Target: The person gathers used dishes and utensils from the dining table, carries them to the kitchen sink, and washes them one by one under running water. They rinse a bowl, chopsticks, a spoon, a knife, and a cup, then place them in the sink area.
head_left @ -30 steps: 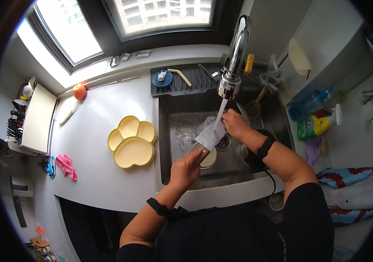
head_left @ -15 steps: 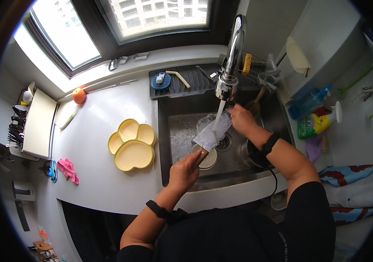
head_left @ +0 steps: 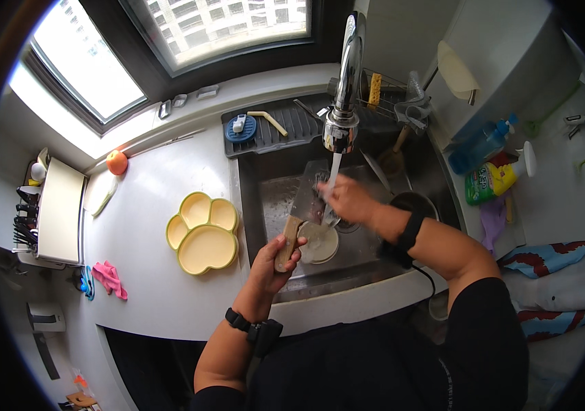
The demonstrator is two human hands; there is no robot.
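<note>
Head view. The left hand (head_left: 275, 257) is clenched round the pale wooden handle of a broad knife (head_left: 300, 205), whose grey blade runs up toward 12 o'clock into the water stream (head_left: 332, 172) falling from the chrome tap (head_left: 344, 89). The right hand (head_left: 347, 198) lies on the blade just under the stream, fingers pressed to the metal at its far end; whether it pinches the blade or only rubs it I cannot tell. The knife is over the steel sink (head_left: 265, 205), above a round pale dish (head_left: 320, 243) resting on the sink floor.

Compared with a second ago, the blade has turned: it then lay tilted toward the right hand with its flat face catching the light, and now it points more steeply up from the left hand, with the right hand higher on it and closer to the tap. My judgement is that the rinse has moved along to another part of the blade.

Counts: one knife, one tap, one dish in the sink. At 9 o'clock from the sink, on the white worktop (head_left: 148, 226), sits one yellow paw-shaped tray (head_left: 203, 233) with four hollows. Further toward 10 o'clock lies one orange fruit (head_left: 117, 162). One pink cloth (head_left: 110, 279) lies at 8 o'clock. At 3 o'clock stand two bottles: one blue (head_left: 478, 145), one green-and-yellow (head_left: 489, 181). Each wrist bears one dark band.
</note>
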